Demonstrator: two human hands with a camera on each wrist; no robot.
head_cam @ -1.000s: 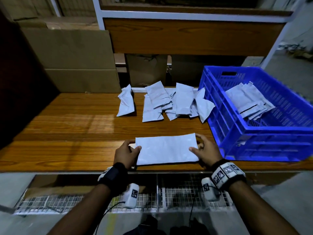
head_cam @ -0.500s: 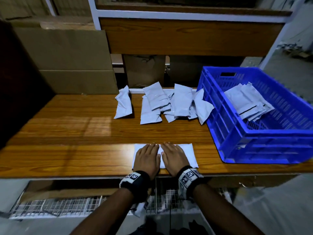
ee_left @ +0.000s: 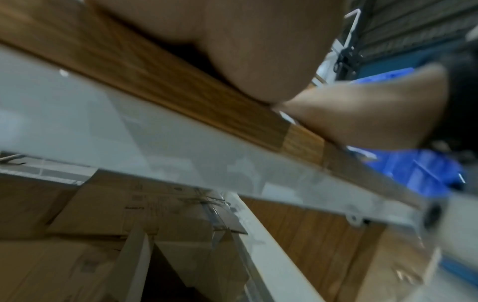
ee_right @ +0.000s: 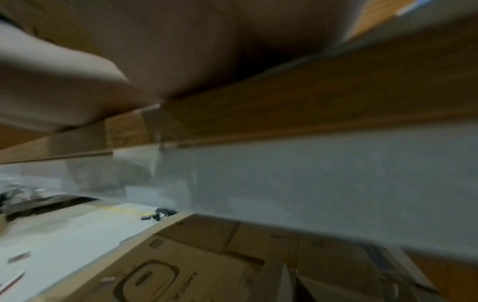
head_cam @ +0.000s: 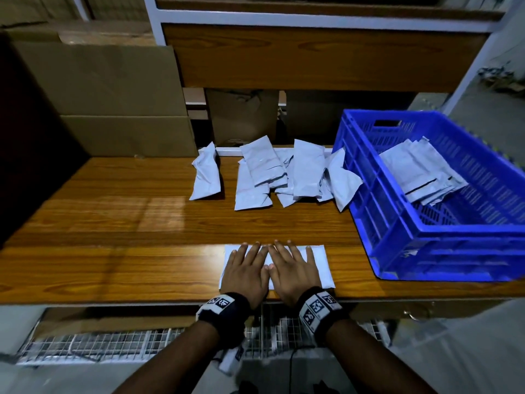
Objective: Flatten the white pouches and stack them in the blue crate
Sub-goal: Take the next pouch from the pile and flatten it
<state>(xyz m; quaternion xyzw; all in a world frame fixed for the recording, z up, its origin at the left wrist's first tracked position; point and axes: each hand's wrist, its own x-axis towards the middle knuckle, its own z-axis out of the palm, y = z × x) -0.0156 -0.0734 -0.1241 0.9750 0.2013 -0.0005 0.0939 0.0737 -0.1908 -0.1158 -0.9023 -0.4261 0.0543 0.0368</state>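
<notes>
A white pouch (head_cam: 319, 265) lies flat at the near edge of the wooden table (head_cam: 113, 223). My left hand (head_cam: 245, 268) and right hand (head_cam: 292, 267) press down on it side by side, palms flat and fingers straight. A heap of several crumpled white pouches (head_cam: 272, 174) sits at the back of the table. The blue crate (head_cam: 443, 237) stands on the right and holds several flattened pouches (head_cam: 417, 172). The wrist views are blurred; they show only the heel of each hand, left (ee_left: 258, 51) and right (ee_right: 168, 51), on the table edge.
Brown cardboard boxes (head_cam: 108, 103) stand behind the table on the left. A wooden shelf board (head_cam: 312, 58) in a white frame overhangs the back. A wire grid (head_cam: 113, 345) lies below the table's front edge.
My hands left the pouch's two ends, came together at its middle and laid flat on it. In the last half second they have stayed there pressing.
</notes>
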